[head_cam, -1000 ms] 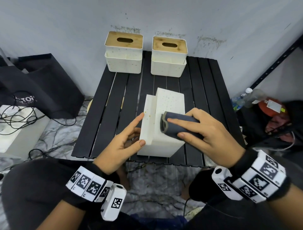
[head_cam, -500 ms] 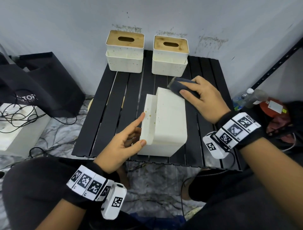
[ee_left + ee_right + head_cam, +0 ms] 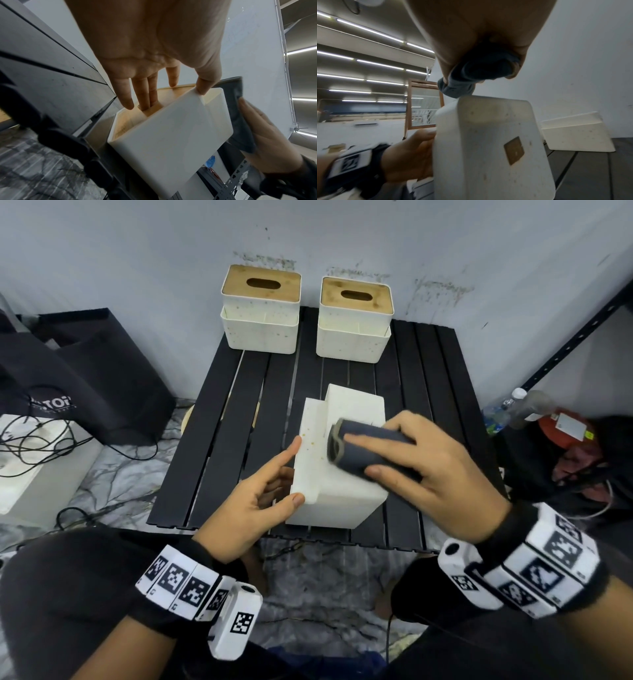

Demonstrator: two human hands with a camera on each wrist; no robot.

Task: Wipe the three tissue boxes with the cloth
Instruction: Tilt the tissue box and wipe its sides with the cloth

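A white tissue box (image 3: pixel 342 501) lies on its side in the middle of the black slatted table (image 3: pixel 219 440), wooden lid facing left. My left hand (image 3: pixel 294 470) holds its left side: the thumb sits on the box's edge, and two fingers (image 3: pixel 147 100) reach into the lid slot of the box (image 3: pixel 171 135). My right hand (image 3: pixel 363 453) grips a folded dark grey cloth (image 3: pixel 363 446) and presses it on the box's upper face. The cloth (image 3: pixel 471 75) bunches under the palm above the box (image 3: pixel 488 148). Two more boxes (image 3: pixel 260 313) (image 3: pixel 354 323) stand upright at the back.
A grey wall rises right behind the back boxes. A black bag (image 3: pixel 78 378) and a white unit with cables (image 3: pixel 30 453) sit on the floor at left. A bottle (image 3: pixel 513 405) and a metal shelf upright (image 3: pixel 575 337) are at right.
My right hand swept the cloth from the box's middle to its far end, then back toward me to the middle. The left hand and box stayed put.
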